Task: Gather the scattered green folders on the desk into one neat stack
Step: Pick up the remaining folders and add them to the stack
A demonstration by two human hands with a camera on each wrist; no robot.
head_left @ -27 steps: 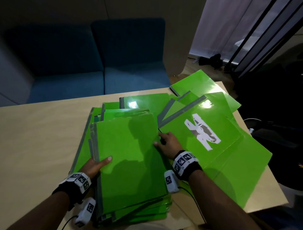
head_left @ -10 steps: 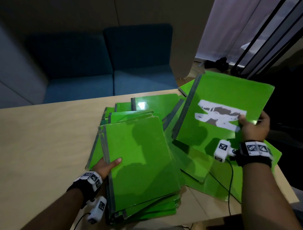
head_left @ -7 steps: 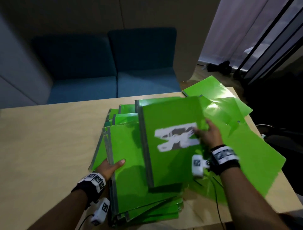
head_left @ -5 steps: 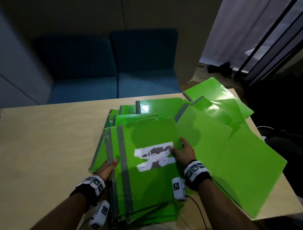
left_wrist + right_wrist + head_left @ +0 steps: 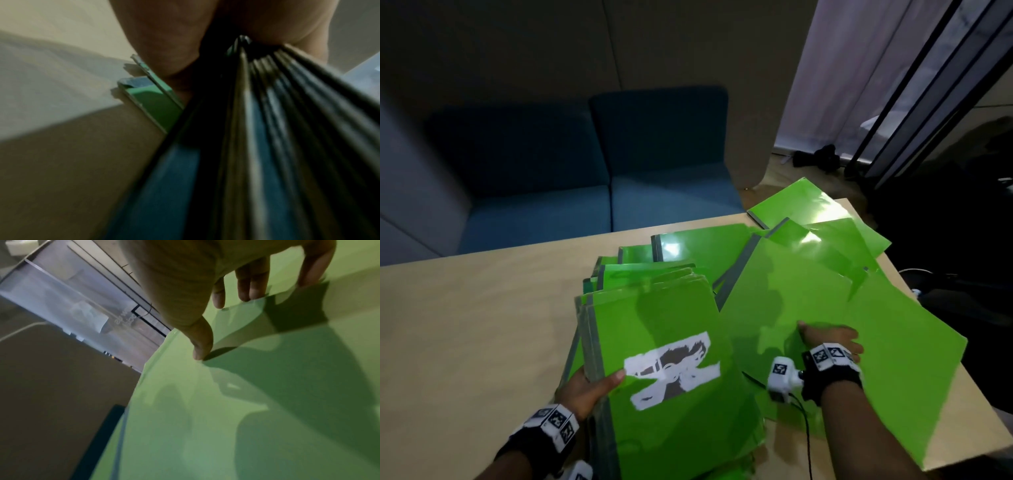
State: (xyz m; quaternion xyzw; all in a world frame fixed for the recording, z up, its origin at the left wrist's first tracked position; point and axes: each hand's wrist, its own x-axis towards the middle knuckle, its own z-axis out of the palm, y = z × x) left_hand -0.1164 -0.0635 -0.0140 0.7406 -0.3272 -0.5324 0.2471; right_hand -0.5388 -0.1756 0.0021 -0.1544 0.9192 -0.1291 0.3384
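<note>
Already sitting on the near part of the desk: a stack of green folders, topped by a folder with a white and grey patch on its cover, grey spines turned to the left. Gripping that stack at its left edge, the left hand, thumb lying over the top cover and fingers tucked beneath; seen close in the left wrist view, the spines wedging between thumb and fingers. Fanning out to the right of the stack, more loose green folders, overlapping one another at angles and reaching to the far right corner of the desk, one hanging past the right edge. Resting on the nearest of these loose folders, the right hand, palm down; in the right wrist view, fingers spreading with only a slight bend, tips touching the glossy green sheet, thumb tip pressing it too, nothing closing inside the hand. Wearing on both wrists, black bands with square black-and-white markers and a small white camera. Standing behind the desk, a blue sofa; to the right, a pale curtain and dark window frames
</note>
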